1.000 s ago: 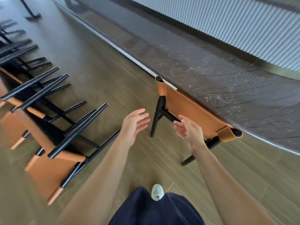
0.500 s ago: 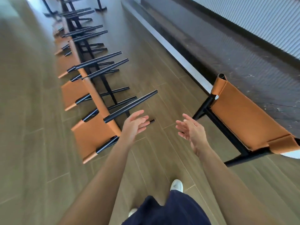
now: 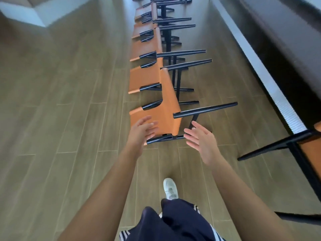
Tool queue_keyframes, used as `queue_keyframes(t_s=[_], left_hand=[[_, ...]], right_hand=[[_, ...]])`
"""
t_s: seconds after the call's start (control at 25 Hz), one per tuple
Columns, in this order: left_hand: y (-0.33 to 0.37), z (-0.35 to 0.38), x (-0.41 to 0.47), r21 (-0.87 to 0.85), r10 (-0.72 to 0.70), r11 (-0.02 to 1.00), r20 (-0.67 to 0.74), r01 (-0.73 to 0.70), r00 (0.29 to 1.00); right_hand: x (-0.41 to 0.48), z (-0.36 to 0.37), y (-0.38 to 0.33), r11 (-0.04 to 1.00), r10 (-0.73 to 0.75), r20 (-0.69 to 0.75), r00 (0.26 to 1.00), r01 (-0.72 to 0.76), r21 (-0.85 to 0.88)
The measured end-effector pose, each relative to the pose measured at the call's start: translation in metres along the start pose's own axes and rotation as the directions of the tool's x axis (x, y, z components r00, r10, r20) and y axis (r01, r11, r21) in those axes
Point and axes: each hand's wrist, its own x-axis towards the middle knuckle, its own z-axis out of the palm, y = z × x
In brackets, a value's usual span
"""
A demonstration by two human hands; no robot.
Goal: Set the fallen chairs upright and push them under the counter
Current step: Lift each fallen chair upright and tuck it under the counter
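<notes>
Tan leather on the nearest fallen chair [image 3: 161, 108] lies just ahead of the left fingers [image 3: 147, 124] and right fingers [image 3: 192, 134], both spread wide and holding nothing. Lifted hastily, its black leg [image 3: 205, 110] above the right fingers could hook the next fallen chair [image 3: 147, 75] beyond, or the leather could slip.

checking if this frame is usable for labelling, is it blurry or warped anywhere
Head view: motion blur smears the fingers of the left hand, while the right hand is somewhat sharper. Head view: the nearest fallen chair reads clearly, but the chairs farther up the row go soft. Head view: wide-angle warp splays the floor planks toward the edges. The light is even, with no strong glare on the chairs.
</notes>
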Motion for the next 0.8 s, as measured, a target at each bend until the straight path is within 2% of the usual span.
queue_keyframes(t_s=[0.4, 0.6, 0.8], left_hand=[[0.081, -0.110, 0.080, -0.122, 0.042, 0.990, -0.232, -0.072, 0.972], [0.120, -0.152, 0.129, -0.154, 0.050, 0.983, -0.281, -0.096, 0.958], [0.145, -0.204, 0.167, -0.196, 0.042, 0.975, -0.299, -0.104, 0.953]], right_hand=[[0.091, 0.154, -0.027, 0.988, 0.035, 0.254, 0.967, 0.004, -0.154], [0.132, 0.224, -0.051, 0.975, 0.057, 0.305, 0.951, 0.012, -0.220], [0.157, 0.292, -0.055, 0.969, 0.078, 0.274, 0.958, -0.008, -0.247]])
